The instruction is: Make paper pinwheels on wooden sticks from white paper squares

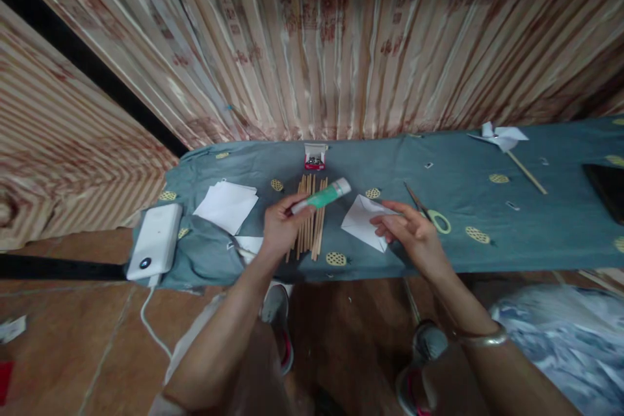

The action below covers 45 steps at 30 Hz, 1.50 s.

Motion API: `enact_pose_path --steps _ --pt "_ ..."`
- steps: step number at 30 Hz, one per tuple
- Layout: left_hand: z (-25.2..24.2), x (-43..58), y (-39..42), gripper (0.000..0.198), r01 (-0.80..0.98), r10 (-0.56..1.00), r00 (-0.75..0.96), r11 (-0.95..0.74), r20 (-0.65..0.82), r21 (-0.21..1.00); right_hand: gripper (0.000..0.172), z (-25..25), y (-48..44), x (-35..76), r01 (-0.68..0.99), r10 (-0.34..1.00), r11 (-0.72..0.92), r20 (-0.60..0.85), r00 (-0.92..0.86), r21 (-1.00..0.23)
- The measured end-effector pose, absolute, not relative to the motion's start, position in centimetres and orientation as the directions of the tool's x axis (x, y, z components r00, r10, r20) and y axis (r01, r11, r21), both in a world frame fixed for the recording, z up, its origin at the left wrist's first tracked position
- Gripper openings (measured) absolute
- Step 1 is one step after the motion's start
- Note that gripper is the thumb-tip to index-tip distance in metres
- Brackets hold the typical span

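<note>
A green-and-white glue stick [324, 197] is gripped in my left hand [283, 224], tilted above a bundle of thin wooden sticks [306, 234]. To the right, my right hand [407, 229] has its thumb and fingers on the right side of a white paper square [361, 224] with diagonal creases. The fingers partly cover that side of the paper. Scissors [441, 221] with pale green handles lie just beyond my right hand. A small red-and-white box [315, 157] of metal pieces stands open behind the sticks.
White paper sheets [227, 207] are stacked on the left, near a white power bank [155, 240] with a cable. A paper pinwheel [504, 140] on a stick lies at right, and a dark object [607, 188] beyond it. The blue-green cloth [370, 166] covers a narrow table against a curtain.
</note>
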<state>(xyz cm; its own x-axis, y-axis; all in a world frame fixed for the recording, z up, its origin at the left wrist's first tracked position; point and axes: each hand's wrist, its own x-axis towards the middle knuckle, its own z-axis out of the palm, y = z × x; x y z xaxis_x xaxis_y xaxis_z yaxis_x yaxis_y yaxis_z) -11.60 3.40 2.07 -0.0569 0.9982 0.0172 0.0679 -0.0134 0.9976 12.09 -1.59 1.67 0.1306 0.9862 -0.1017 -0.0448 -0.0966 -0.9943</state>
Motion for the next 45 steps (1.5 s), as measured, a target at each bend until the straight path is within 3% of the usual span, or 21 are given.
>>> enact_pose_path --steps 3,5,8,10,13,17,23,30,33,38,45 --pt "1.7 -15.2 4.9 0.036 0.345 0.973 -0.202 -0.033 0.109 0.938 0.029 1.2 -2.3 13.6 0.232 0.985 -0.001 0.039 0.168 -0.973" --pt "1.5 -17.1 5.3 0.032 0.577 0.982 -0.144 -0.019 0.124 0.817 0.023 0.9 -2.9 14.6 0.451 0.980 0.070 0.146 0.136 -0.890" --pt "1.7 -18.0 5.0 0.028 0.838 0.964 0.057 -0.188 0.262 0.513 0.022 0.6 -3.7 15.6 0.690 0.958 0.217 0.286 -0.015 -0.691" --pt "2.0 -16.9 4.2 0.036 0.874 0.896 0.187 -0.338 0.403 0.347 0.023 0.4 -4.2 15.7 0.755 0.933 0.309 0.338 -0.124 -0.578" --pt "2.2 -13.0 2.4 0.025 0.747 0.752 0.447 -0.611 0.484 0.260 0.028 0.1 -4.5 15.4 0.790 0.908 0.383 0.351 -0.228 -0.479" --pt "1.4 -7.3 0.5 0.019 0.543 0.588 0.698 -0.807 0.410 0.233 0.034 -0.4 -4.5 14.8 0.790 0.901 0.416 0.319 -0.293 -0.450" --pt "0.3 -4.7 0.8 0.015 0.532 0.564 0.747 -0.825 0.353 0.192 0.039 -0.4 -4.5 14.9 0.776 0.908 0.412 0.289 -0.304 -0.478" --pt "0.3 -5.0 0.7 0.014 0.507 0.516 0.763 -0.851 0.388 0.135 0.045 0.0 -4.7 15.1 0.737 0.912 0.406 0.294 -0.286 -0.541" --pt "0.4 -5.1 -0.2 0.016 0.489 0.520 0.749 -0.852 0.411 0.187 0.041 0.3 -5.5 15.1 0.705 0.926 0.375 0.279 -0.255 -0.601" --pt "0.6 -5.4 -2.0 0.015 0.452 0.551 0.735 -0.832 0.395 0.320 0.010 0.3 -6.6 14.9 0.646 0.953 0.302 0.230 -0.196 -0.701" --pt "0.2 -5.3 -2.2 0.020 0.480 0.629 0.680 -0.770 0.376 0.420 0.012 -0.3 -6.1 14.2 0.643 0.965 0.256 0.229 -0.128 -0.722"
